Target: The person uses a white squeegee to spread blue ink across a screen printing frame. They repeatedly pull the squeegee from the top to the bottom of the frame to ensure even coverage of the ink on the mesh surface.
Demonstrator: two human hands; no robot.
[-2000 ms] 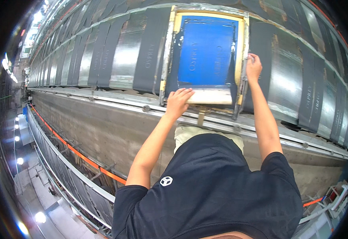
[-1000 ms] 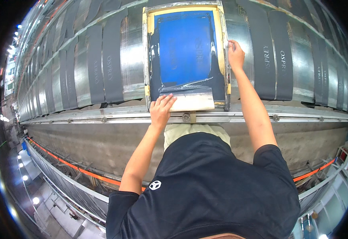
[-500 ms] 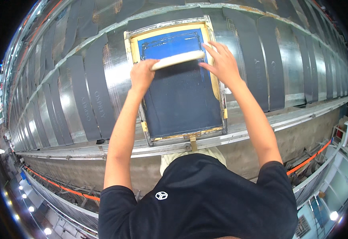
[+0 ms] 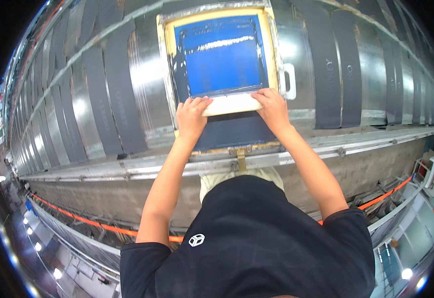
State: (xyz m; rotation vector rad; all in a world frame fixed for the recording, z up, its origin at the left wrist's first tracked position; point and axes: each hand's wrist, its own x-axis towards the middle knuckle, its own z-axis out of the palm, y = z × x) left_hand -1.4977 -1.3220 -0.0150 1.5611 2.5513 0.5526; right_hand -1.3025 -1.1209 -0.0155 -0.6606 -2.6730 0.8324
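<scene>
Hands (image 4: 232, 111) grip squeegee (image 4: 231, 104) amid seemingly dark strips (image 4: 120, 99).

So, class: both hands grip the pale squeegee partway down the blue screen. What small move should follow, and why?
Probably draw the squeegee on toward the near frame edge. Both the left hand and right hand grip its ends, and dark, unswept mesh lies below it.

The person wears a black short-sleeved shirt (image 4: 261, 238) with a small white cube emblem (image 4: 196, 240).
</scene>
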